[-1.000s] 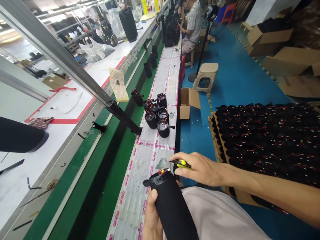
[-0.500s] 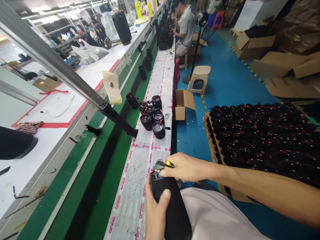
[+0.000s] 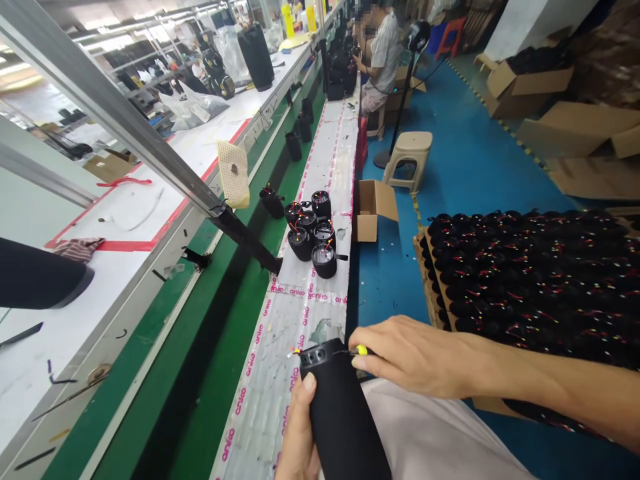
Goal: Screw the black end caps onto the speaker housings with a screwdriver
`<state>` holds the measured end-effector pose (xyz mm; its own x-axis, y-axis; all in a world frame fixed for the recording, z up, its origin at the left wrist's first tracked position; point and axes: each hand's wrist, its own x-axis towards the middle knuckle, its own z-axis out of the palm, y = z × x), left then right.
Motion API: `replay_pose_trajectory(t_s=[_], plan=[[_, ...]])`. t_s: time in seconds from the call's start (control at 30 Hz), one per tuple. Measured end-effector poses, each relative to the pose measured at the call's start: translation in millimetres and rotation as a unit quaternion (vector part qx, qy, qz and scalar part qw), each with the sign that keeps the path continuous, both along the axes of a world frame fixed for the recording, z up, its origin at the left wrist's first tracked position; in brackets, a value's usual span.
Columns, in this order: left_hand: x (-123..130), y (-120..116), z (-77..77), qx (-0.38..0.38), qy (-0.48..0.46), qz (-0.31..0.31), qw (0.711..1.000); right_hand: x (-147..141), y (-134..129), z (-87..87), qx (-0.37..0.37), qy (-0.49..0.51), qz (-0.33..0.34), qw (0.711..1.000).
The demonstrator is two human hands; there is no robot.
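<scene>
At six o'clock, beside the near end of the counter (image 3: 255, 413), I have the black tube (image 3: 347, 420) tilted, its end with the holes uppermost. My left hand (image 3: 300, 427) is wrapped round its side; my right hand (image 3: 405, 353), toward five o'clock, has its grip closed on a yellow-ended tool (image 3: 362, 349) whose dark part reaches the rim. Whether it touches, I can't tell from this far off. Loose wires (image 3: 295, 351) stick out toward seven o'clock, so I judge this piece under way rather than finished. At the dial's centre, a cluster of black tubes (image 3: 311, 235) shows wires at the tops; at three o'clock, rows of similar tubes (image 3: 530, 287) cover part of the floor (image 3: 460, 147). Which of those are done, I can't say.
</scene>
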<state>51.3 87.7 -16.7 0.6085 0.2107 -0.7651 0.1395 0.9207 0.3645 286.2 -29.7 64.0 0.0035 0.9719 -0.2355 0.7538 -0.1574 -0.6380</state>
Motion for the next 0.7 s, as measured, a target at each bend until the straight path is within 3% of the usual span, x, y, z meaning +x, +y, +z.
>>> replay_pose_trajectory(t_s=[0.1, 0.3, 0.47, 0.7], plan=[[-1.0, 1.9, 1.0, 0.016, 0.005, -0.013, 1.000, -5.2, -0.3, -4.8, 0.038, -0.106, 0.048, 0.993], [3.8, -3.8, 12.8, 0.105, 0.045, 0.018, 0.993, -5.5, 4.1, -10.5, 0.085, -0.172, 0.080, 0.978], [11.9, -9.5, 22.7, 0.171, 0.049, 0.039, 0.983, -6.0, 1.5, -15.3, 0.144, -0.258, 0.112, 0.949], [14.7, -12.9, 32.5, 0.191, 0.030, 0.017, 0.981, -0.9, 6.6, -0.5, 0.108, -0.237, 0.139, 0.956]])
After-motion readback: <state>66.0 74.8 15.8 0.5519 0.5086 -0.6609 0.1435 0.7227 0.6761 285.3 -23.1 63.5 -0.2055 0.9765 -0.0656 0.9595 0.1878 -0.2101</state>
